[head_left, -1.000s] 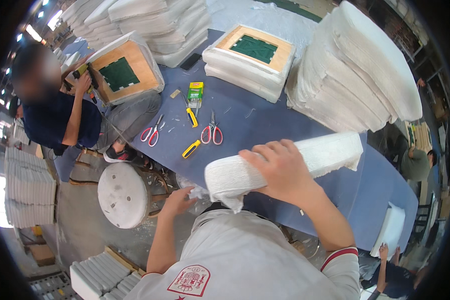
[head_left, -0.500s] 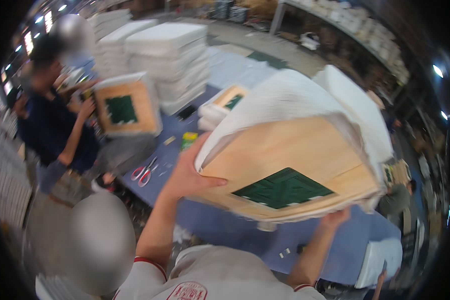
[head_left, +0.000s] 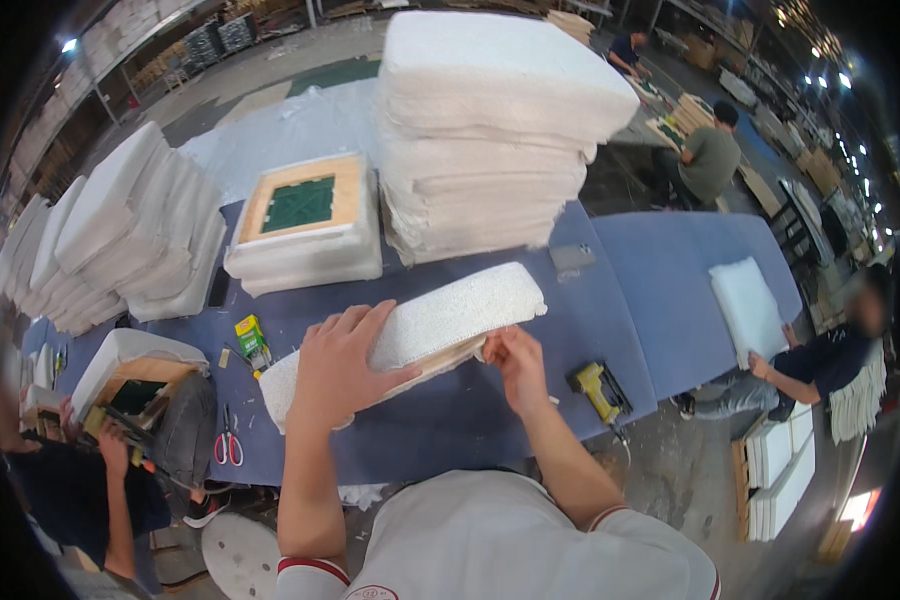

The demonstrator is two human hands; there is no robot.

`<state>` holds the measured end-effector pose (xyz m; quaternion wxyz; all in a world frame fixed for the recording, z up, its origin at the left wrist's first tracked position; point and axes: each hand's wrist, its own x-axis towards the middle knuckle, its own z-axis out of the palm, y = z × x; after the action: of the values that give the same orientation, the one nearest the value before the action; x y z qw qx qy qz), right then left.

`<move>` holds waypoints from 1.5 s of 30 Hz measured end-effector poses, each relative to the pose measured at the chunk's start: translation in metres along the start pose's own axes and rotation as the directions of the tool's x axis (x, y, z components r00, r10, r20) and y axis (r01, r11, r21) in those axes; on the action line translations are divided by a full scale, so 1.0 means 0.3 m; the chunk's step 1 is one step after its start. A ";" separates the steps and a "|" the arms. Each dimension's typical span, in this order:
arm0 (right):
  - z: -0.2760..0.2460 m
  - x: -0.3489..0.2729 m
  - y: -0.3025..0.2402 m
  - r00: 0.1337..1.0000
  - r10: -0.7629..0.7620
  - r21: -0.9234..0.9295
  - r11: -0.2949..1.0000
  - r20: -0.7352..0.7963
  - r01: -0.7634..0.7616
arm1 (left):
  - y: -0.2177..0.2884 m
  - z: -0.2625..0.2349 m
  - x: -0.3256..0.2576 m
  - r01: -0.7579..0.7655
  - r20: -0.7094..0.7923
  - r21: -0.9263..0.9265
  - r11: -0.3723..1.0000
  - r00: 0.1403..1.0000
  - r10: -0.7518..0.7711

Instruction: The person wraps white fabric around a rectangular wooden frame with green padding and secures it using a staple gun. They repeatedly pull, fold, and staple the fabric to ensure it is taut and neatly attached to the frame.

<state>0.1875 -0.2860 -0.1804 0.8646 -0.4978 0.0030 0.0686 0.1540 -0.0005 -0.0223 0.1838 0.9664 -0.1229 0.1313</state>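
Observation:
A white fabric-covered seat cushion stands on its edge in front of me, its narrow side up and a strip of its pale wooden base showing toward me. My left hand grips it left of the middle, fingers over the top side and thumb against the near face. At the cushion's right end, my right hand pinches the fabric edge, its fingers closed. A yellow and black staple gun lies to the right of my right hand. Red-handled scissors lie to the left, near a green and yellow box.
On the blue table, a tall stack of white cushions rises behind; a shorter pile with a green-panelled base on top sits beside it. Leaning cushions fill the far left. Co-workers sit at left and right.
The cushion has turned from showing its wooden base with the green panel to standing on edge, lower over the table. My view has swung right. My right hand now pinches the fabric edge.

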 end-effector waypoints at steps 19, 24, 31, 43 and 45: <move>-0.161 0.123 -0.078 0.954 0.207 0.308 0.913 0.216 -0.268 | 0.329 0.328 0.499 0.150 0.404 -0.074 0.986 0.908 -0.108; -0.251 0.137 -0.050 0.933 0.182 0.153 0.959 0.311 -0.238 | 0.320 0.342 0.490 0.098 0.474 -0.188 0.977 0.881 0.002; -0.351 0.164 0.042 0.906 0.116 0.057 0.987 0.407 -0.152 | 0.321 0.340 0.484 -0.002 0.360 -0.212 0.977 0.929 0.081; -0.870 -0.158 0.206 0.888 0.429 -0.962 -0.125 0.168 0.243 | 0.412 0.353 0.330 -0.041 0.299 -0.066 0.997 0.953 0.059; -0.915 -0.190 0.219 0.943 0.282 -0.984 0.022 0.175 0.176 | 0.421 0.354 0.332 -0.015 0.304 -0.017 1.000 0.953 0.019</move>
<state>0.1403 -0.4963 -0.3711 0.2516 -0.9387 -0.1686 0.1645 0.2331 -0.1744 -0.0472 0.1685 0.9726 -0.1588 -0.0182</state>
